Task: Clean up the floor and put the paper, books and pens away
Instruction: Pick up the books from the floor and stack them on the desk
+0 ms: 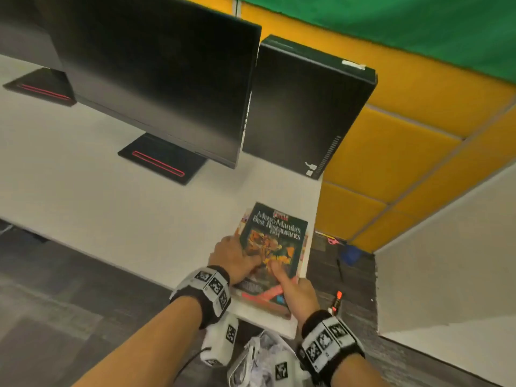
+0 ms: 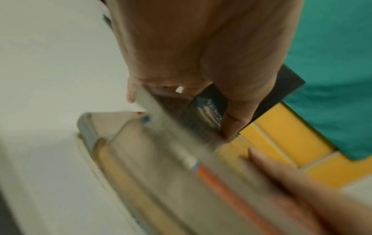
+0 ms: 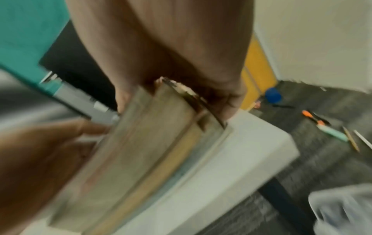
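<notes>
A stack of books lies on the near right corner of the white desk; the top one has a dark green restaurant-guide cover. My left hand grips the stack's left edge, seen close in the left wrist view with fingers curled over the books. On the near right side my right hand holds the stack, thumb on the cover; the right wrist view shows it wrapped round the page edges. Pens and an orange highlighter lie on the dark carpet to the right.
Two black monitors and a black computer tower stand behind the books. A bin with crumpled paper sits below the desk corner. A blue object and pink scissors lie by the yellow wall panels.
</notes>
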The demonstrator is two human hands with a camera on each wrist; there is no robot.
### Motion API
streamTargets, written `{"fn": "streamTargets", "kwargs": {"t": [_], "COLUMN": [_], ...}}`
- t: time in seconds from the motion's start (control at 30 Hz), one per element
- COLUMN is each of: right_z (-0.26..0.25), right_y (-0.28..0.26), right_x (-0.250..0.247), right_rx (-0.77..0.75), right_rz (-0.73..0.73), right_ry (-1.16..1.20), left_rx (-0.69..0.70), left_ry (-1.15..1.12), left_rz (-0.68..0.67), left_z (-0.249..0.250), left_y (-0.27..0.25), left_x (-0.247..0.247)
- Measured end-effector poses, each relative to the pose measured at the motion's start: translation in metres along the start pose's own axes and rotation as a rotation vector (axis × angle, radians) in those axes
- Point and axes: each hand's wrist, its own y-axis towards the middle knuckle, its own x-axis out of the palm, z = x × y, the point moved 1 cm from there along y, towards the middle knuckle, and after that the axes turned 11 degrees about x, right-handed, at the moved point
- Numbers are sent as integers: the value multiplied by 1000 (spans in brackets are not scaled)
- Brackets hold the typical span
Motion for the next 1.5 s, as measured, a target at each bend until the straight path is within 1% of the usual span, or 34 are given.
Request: {"fn": "streamTargets", "kwargs": {"t": [0.07,0.1,0.13,0.3,0.4,0.5,0.57,0.7,0.77,0.83,0.87,0.9,0.93,0.97,1.0,1.03,1.07,1.1,1.17,1.23,1.33,1.5], "right_z": [-10,-14,-17,-21,-30,-40,-48,-60,-60,-55,-51,-44,-35,-23,-11,1,14,28,56,84,126,192], "right_y": [9,13,17,19,21,26,31,32,28,22,21,21,20,20,20,19,17,16,17,16,18,17], "right_x": [4,6,6,4,10,18,23,24,18,9,5,0,-5,-11,-19,-27,-38,-50,-76,-105,-148,-225], "right_rx": [-3,2,-6,-98,-157,-219,-225,-166,-143,-105,-91,-88,-71,-54,-27,-1,25,43,80,124,182,194], "right_rz": [138,171,176,119,101,44,2,-39,-78,-112,-102,-89,-78,-71,-72,-64,-62,-55,-42,-14,5,93], "right_ry": [-293,-352,-359,-198,-172,-147,-173,-197,-151,-58,-26,3,35,83,128,161,173,165,142,110,80,12], "left_rx": [0,-7,-4,-71,-97,-126,-137,-158,-187,-217,-218,-197,-139,-38,91,209,308,396,545,640,637,520], "left_ry": [4,19,20,52,57,72,71,62,72,175,243,284,289,265,227,214,221,219,159,83,67,171], "left_rz": [-16,-4,1,-12,11,32,26,-5,-18,-16,16,83,176,279,367,408,402,365,244,92,-121,-448], "left_z": [-12,-12,-7,4,1,-2,-2,1,5,16,24,36,48,61,72,83,94,103,119,130,140,154], "left_y": [20,22,19,8,17,33,44,55,56,54,51,45,37,28,21,12,2,-5,-18,-29,-41,-56], "left_x": [9,11,10,4,-4,-19,-29,-39,-39,-37,-34,-31,-26,-20,-10,1,13,26,53,85,139,241]}}
